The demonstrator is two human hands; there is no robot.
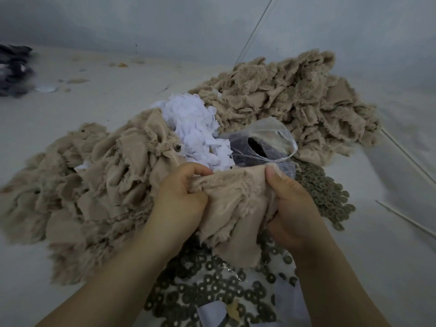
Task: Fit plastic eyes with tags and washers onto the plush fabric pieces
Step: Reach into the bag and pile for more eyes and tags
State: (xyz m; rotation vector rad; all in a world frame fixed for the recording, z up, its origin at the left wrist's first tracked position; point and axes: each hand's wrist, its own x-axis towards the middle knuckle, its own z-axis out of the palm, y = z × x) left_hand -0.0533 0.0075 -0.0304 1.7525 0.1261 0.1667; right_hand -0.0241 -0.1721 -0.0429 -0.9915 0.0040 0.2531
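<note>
The cloth piece [232, 199] is tan plush — furry and soft on one side, flat and matt on the other, with frayed edges. The white tags [195, 128] look like thin cloth or paper, matt. The bag [266, 140] is clear plastic — shiny and crinkled. The washers [212, 293] are dull grey rings, smooth. The table [70, 109] is pale and matt.

Toy-making workshop bench — heaps of cut beige plush pieces [295, 95], white tags pile [191, 123], loose washers [212, 293] spread over pale worktable [94, 109].
</note>
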